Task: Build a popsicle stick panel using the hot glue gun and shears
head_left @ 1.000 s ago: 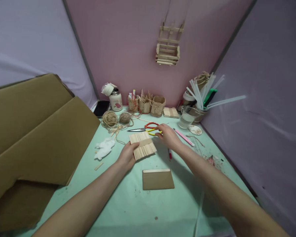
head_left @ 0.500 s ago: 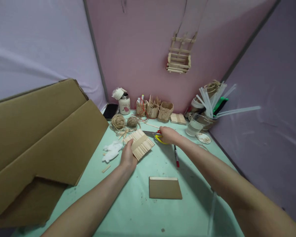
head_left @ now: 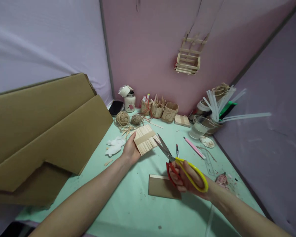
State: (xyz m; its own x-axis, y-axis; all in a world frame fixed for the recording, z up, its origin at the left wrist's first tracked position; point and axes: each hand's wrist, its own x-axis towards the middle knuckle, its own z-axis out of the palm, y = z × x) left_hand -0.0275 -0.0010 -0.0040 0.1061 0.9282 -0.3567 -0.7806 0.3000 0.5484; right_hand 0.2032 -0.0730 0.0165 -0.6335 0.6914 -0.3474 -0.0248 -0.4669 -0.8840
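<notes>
As we look through the head view, the left hand (head_left: 131,152) grips a bundle of wooden sticks (head_left: 146,141) by its left edge, and just to that hand's right sit the scissors (head_left: 179,160), blades parted, the right hand (head_left: 187,179) curled round their handles; whether the tips touch the bundle is hard to tell. It looks light and stiff, though single sticks could slide, so pinch across the band (head_left: 143,137).
</notes>
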